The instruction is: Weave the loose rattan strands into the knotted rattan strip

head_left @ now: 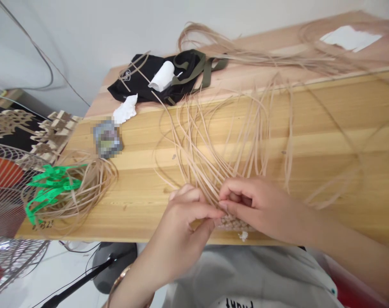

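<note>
At the lower centre of the frame, on the worktop [139,179], the left hand [188,226], fingertips closed, pinches a woven piece [235,223] and the right hand [261,205] likewise its cane-like strips [225,172], which I suppose are light and springy, best taken close to the weave.

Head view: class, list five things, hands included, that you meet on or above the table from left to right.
Green ribbon → pixelated block → left hand → right hand → white paper at far right.
</note>
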Demonstrator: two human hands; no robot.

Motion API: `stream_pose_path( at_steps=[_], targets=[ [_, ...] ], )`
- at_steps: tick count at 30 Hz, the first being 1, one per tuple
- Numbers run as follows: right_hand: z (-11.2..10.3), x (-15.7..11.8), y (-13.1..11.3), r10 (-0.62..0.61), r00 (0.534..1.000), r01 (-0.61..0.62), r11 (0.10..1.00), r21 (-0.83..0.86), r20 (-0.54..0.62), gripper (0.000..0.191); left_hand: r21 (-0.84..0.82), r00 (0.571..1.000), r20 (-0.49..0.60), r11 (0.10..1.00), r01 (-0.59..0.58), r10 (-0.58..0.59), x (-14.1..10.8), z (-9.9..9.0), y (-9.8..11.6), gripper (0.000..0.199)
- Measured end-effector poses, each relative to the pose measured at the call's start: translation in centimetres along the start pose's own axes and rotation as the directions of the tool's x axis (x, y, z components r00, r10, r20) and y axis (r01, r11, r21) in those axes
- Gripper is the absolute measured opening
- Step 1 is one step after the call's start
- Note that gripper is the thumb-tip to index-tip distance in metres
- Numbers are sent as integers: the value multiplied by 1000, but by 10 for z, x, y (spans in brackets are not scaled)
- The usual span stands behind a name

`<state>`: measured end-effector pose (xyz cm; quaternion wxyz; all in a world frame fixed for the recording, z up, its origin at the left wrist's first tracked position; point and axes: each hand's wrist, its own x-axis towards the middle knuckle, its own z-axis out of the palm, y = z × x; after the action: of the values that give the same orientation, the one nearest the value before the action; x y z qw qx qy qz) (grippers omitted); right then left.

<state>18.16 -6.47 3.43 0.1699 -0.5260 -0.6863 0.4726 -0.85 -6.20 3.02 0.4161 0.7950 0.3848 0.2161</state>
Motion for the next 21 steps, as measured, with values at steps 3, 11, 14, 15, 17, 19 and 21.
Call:
stream_pose_path(
  at_steps=[3, 11, 14, 15, 17, 19, 21],
  targets=[
    [2, 0, -2, 66, 998, -66, 998, -19, -9, 16, 26, 1000, 13, 1000, -5, 5, -2, 0, 1, 20],
    [4, 3, -4, 126, 992, -127, 990, -55, -22, 14, 141, 998, 65, 990, -24, 15, -7, -2, 4, 29],
    [5, 3, -4, 99, 995, -102, 989, -109, -30, 15, 184, 997, 61, 982, -51, 40, -9, -2, 6, 32],
    [5, 2, -4, 88, 996, -91, 987, -132, -30, 15, 188, 997, 58, 981, -51, 41, -10, -2, 6, 32],
    [4, 1, -3, 71, 997, -76, 981, -181, -31, 16, 183, 998, 54, 982, -37, 28, -11, -2, 6, 30],
    [4, 0, -3, 61, 997, -69, 972, -224, -40, 16, 178, 998, 55, 984, -23, 14, -12, -2, 5, 29],
    [3, 0, -4, 63, 997, -74, 963, -260, -50, 15, 181, 999, 45, 983, -15, 7, -11, -3, 4, 27]
  ],
)
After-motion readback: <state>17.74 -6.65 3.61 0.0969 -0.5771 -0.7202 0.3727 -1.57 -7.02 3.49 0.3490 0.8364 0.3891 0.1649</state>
